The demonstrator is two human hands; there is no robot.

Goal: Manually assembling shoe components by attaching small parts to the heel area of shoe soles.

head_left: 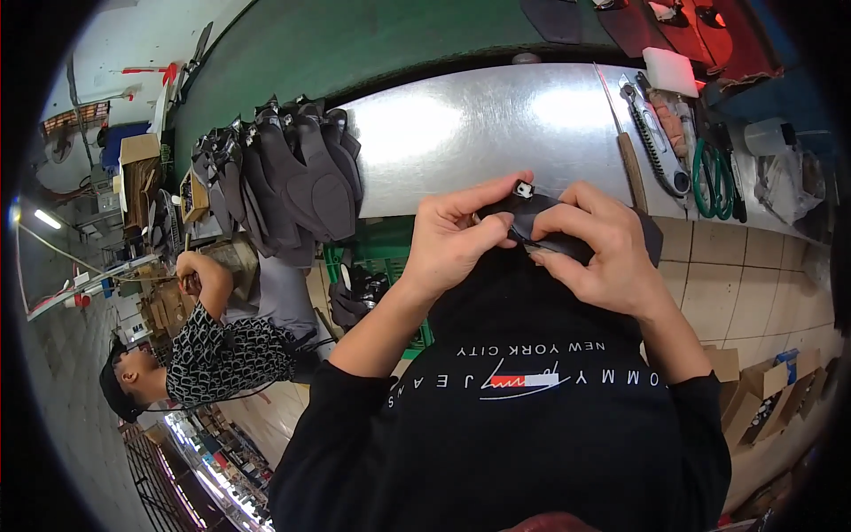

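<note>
Close to my chest, over the near edge of the steel worktop (496,142), I hold a dark grey shoe insole (652,236) with a black strap at its front. My left hand (450,238) pinches the front end, where a small shiny white-and-black bit shows by the fingertips. Fingers of my right hand (601,241) are closed on the strap and the edge beside it. The insole's far end sticks out past my right hand; much of its middle is hidden by the fingers.
A pile of similar dark insoles (297,177) lies at the worktop's left. At the right are a wooden-handled awl (631,168), a utility knife (656,137), green-handled scissors (712,180) and a white block (670,71). A green crate (421,332) stands below; another person (226,346) is at the left.
</note>
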